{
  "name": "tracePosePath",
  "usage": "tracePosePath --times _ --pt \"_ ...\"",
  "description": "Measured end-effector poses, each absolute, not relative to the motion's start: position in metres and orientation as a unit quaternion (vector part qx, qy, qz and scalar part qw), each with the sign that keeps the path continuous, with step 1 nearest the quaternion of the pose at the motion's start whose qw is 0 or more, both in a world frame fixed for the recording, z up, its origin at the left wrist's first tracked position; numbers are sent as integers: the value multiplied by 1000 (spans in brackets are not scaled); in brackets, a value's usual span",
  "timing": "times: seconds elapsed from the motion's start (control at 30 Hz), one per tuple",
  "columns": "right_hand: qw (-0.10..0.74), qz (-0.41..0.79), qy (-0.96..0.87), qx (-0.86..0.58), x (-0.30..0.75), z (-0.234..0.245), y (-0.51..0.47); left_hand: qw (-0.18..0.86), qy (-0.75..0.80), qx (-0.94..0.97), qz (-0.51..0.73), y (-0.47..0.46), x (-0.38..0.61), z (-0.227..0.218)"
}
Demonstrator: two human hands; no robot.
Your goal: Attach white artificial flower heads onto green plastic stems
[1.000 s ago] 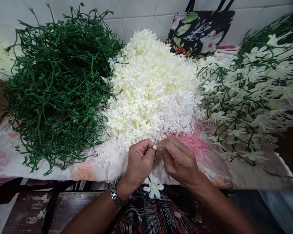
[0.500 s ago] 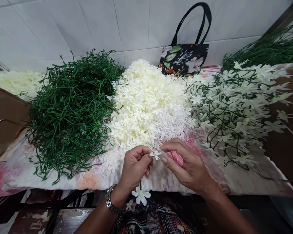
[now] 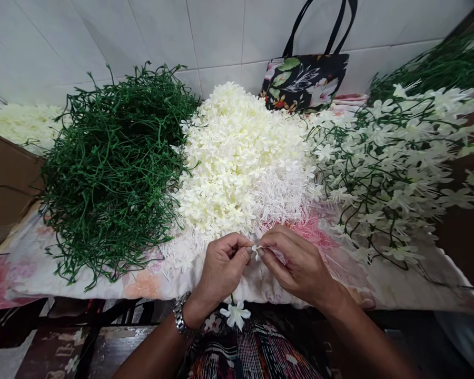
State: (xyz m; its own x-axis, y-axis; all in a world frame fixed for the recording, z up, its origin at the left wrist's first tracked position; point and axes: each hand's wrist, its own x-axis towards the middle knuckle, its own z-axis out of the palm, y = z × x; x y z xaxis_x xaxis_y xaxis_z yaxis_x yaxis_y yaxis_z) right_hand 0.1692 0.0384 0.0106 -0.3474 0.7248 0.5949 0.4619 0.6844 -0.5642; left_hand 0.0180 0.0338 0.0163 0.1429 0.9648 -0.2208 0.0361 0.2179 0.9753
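Presently both hands meet at lower centre of the frame, just above the near edge of the counter (image 3: 27, 273), which is covered with a flowered cloth. Left hand (image 3: 221, 268) is closed, thumb and forefinger pinching a small white bloom (image 3: 255, 249); right hand (image 3: 296, 263) pinches the same bloom from the other side, its remaining fingers loosely curled. Fingertips of the two hands are almost touching around it. A wristwatch (image 3: 180, 316) sits on the left wrist. Below the left hand, at bottom centre, a second flower (image 3: 235, 314) hangs on a short green stem; whether that stem is gripped in the left palm cannot be told. Behind the hands, at centre, lies a tall heap of cream petals (image 3: 240, 152), with white spiky pieces (image 3: 284, 192) spread along its near and right foot, close to the fingers. Left of centre stands a large tangle of green stems (image 3: 110, 163), touching the petal heap. On the right side of the frame lies a pile of made-up sprays (image 3: 395, 158), white flowers on dark stems. At upper centre-right a black floral bag (image 3: 306, 81) leans against the tiled wall (image 3: 161, 31). At far left, a brown box (image 3: 3, 173) stands beside the counter, with more cream petals (image 3: 23, 123) behind it.
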Motion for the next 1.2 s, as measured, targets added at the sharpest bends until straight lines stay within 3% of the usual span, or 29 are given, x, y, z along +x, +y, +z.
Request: tracePosePath --times 0.77,1.2 --pt "423 175 -802 -383 165 -1 41 552 540 513 376 36 20 9" --pt "442 221 -769 -405 179 20 39 636 493 420 419 37 15 17"
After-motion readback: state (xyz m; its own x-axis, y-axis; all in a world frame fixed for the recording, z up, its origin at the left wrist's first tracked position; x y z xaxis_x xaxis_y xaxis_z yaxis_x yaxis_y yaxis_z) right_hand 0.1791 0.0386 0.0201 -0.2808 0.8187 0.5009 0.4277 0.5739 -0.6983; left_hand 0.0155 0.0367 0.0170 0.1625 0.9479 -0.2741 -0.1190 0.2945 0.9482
